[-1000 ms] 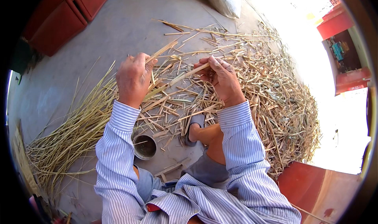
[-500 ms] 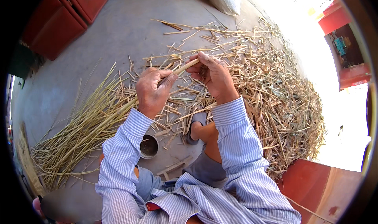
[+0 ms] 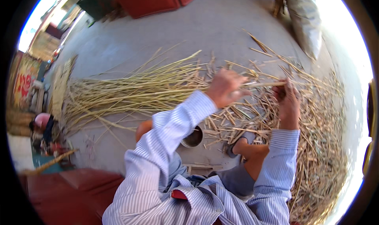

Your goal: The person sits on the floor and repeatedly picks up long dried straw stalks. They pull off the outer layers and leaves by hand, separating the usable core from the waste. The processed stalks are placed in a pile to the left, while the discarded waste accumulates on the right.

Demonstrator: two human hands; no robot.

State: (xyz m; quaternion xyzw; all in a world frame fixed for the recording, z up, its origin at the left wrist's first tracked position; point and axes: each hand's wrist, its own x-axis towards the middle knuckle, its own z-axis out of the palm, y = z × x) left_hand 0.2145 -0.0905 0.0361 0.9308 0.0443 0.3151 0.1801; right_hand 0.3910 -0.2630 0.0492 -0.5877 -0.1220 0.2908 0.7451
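Note:
A pale dry stalk (image 3: 266, 84) stretches nearly level between my two hands. My right hand (image 3: 287, 102) pinches its right end between thumb and fingertips. At the other end my left hand (image 3: 226, 87) is on the stalk, with thumb and forefinger near it; motion blurs these fingers. Whether a small tool is in the left palm, I cannot tell. Below and left of that hand lies a spread bundle of long greenish-yellow stalks (image 3: 134, 92). Short cut pieces and husks form a heap (image 3: 319, 161) under and beyond my right hand.
Below my left wrist stands a round metal bowl (image 3: 200, 140). A small wooden frame (image 3: 201, 167) lies close to my legs. Red padded seats (image 3: 146, 3) line the far side, with a whitish sack (image 3: 304, 21) at the upper right. Another red seat (image 3: 79, 189) is at lower left.
The view has swung left, so the stalk bundle and bowl sit farther right in the picture. My hands have spread slightly, baring more of the stalk between them.

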